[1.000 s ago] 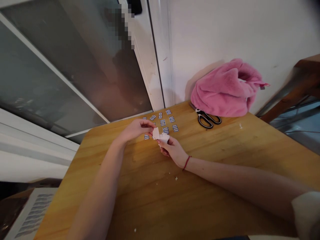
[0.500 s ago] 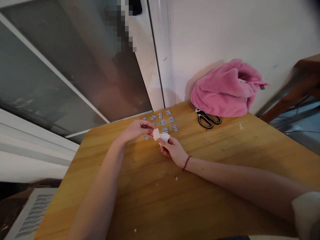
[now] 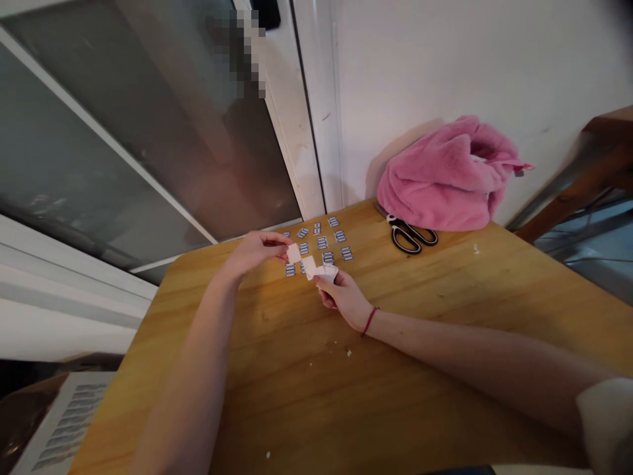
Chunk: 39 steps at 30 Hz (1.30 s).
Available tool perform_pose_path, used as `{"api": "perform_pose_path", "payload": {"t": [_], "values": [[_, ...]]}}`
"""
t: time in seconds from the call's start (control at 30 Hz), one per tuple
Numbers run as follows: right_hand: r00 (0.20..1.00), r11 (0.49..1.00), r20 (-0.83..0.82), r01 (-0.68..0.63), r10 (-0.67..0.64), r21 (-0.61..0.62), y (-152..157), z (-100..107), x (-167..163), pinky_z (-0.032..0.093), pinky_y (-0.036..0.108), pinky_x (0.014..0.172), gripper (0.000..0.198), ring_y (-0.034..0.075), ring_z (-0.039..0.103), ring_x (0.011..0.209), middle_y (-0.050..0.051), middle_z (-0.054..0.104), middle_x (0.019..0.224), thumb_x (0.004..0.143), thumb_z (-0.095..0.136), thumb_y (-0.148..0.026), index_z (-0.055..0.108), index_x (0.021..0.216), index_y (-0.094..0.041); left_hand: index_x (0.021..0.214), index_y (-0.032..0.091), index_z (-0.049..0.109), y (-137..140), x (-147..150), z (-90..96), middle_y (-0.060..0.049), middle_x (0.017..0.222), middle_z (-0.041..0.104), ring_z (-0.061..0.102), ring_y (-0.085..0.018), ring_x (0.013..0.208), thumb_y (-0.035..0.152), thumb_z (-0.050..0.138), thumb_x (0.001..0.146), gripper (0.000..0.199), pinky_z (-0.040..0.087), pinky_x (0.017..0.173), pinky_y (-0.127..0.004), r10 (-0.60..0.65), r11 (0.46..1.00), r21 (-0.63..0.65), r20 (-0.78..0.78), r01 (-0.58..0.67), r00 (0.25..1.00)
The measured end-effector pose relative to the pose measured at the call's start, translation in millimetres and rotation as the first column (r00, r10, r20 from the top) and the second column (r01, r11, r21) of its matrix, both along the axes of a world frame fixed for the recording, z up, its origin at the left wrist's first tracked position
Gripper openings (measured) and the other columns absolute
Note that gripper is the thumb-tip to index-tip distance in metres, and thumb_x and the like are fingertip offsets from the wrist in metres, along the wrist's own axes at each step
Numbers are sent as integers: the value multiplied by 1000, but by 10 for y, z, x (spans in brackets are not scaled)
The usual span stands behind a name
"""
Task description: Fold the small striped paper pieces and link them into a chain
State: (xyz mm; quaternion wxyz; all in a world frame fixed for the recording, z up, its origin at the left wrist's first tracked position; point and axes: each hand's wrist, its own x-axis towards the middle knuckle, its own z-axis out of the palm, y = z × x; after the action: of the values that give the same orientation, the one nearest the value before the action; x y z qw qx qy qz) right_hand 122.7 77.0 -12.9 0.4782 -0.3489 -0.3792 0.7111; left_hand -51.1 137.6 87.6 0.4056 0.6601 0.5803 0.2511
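Between the thumb and fingers of my left hand (image 3: 262, 253) is a small white paper card (image 3: 293, 253), its blank face toward me. My right hand (image 3: 343, 295) grips a fanned bunch of white paper cards (image 3: 326, 272). One card of the bunch (image 3: 309, 267) sticks out toward the left. Beyond both hands, several small cards printed with dark blue marks (image 3: 322, 243) lie in loose rows on the table. My left hand and the held cards partly hide some of them.
Black-handled scissors (image 3: 410, 235) lie on the wooden table (image 3: 277, 382), their blades beneath a pink plush cloth item (image 3: 445, 178) against the wall. Paper scraps (image 3: 349, 353) dot the tabletop. A glass-panelled door (image 3: 163, 119) borders the far left edge. Below left, a printed sheet or box (image 3: 74, 415) shows.
My left hand has drawn a white card leftward, away from the bunch. Another card now juts out of the bunch. My right hand has hardly moved.
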Motion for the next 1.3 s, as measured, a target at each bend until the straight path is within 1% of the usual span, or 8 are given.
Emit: {"api": "perform_pose_path", "payload": {"t": [0.07, 0.13, 0.2, 0.37, 0.5, 0.8, 1.07, 1.3], "values": [[1000, 1000, -1, 0, 0, -3, 4, -12, 0, 20, 17, 37, 29, 3, 33, 38, -6, 44, 48, 67, 64, -38, 47, 74, -15, 89, 15, 65, 69, -121, -85, -4, 78, 67, 62, -15, 71, 21, 56, 70, 22, 49, 73, -30, 159, 972, 183, -71, -144, 985], [1000, 1000, -1, -1, 1, -12, 6, -16, -2, 20, 18, 37, 30, 3, 33, 38, -6, 44, 49, 67, 65, -39, 47, 73, -15, 89, 16, 65, 149, -248, -214, -5, 78, 65, 60, -15, 71, 20, 52, 72, 22, 48, 74, -30, 359, 862, 442, -185, -249, 915], [1000, 1000, -5, -4, 4, -16, 6, -13, -3, 20, 18, 38, 31, 3, 33, 39, -6, 44, 49, 66, 65, -39, 47, 73, -15, 86, 15, 65, 221, -353, -356, -7, 83, 63, 59, -16, 74, 19, 48, 73, 21, 46, 75, -30, 432, 779, 592, -272, -205, 860], [1000, 1000, -8, -6, 6, -13, 6, -9, 1, 21, 18, 38, 30, 3, 33, 39, -6, 45, 48, 67, 65, -38, 47, 72, -15, 79, 17, 63, 282, -439, -524, -7, 79, 58, 55, -20, 81, 13, 46, 73, 18, 43, 78, -30, 217, 820, 553, -538, 147, 814], [1000, 1000, -4, -14, 14, -4, 8, -14, 4, 21, 17, 37, 29, 3, 33, 38, -6, 45, 47, 68, 64, -38, 47, 71, -15, 85, 17, 62, 243, -409, -512, -8, 83, 56, 51, -21, 88, 15, 42, 78, 21, 42, 80, -32, 154, 761, 576, -606, 297, 780], [1000, 1000, -11, -12, 12, -14, 11, -23, -2, 21, 17, 37, 30, 3, 34, 38, -6, 45, 49, 68, 65, -38, 46, 73, -15, 80, 20, 65, 262, -579, -657, -3, 81, 62, 55, -16, 79, 18, 49, 76, 16, 44, 77, -27, 158, 767, 610, -481, 200, 862], [1000, 1000, -12, -18, 18, -10, 18, -31, 6, 22, 17, 38, 30, 3, 34, 38, -6, 45, 49, 68, 64, -38, 46, 73, -15, 89, 17, 61, 206, -545, -692, -7, 88, 61, 54, -19, 89, 22, 43, 84, 19, 44, 81, -31, 343, 629, 772, -383, 93, 858], [1000, 1000, -12, -17, 16, -24, -1, -5, 3, 21, 17, 38, 31, 3, 35, 39, -7, 45, 48, 66, 64, -38, 46, 74, -15, 97, 21, 56, 38, -584, -838, -4, 97, 63, 60, -15, 86, 30, 41, 86, 20, 46, 80, -26, 188, 767, 629, -408, 126, 893]]}}
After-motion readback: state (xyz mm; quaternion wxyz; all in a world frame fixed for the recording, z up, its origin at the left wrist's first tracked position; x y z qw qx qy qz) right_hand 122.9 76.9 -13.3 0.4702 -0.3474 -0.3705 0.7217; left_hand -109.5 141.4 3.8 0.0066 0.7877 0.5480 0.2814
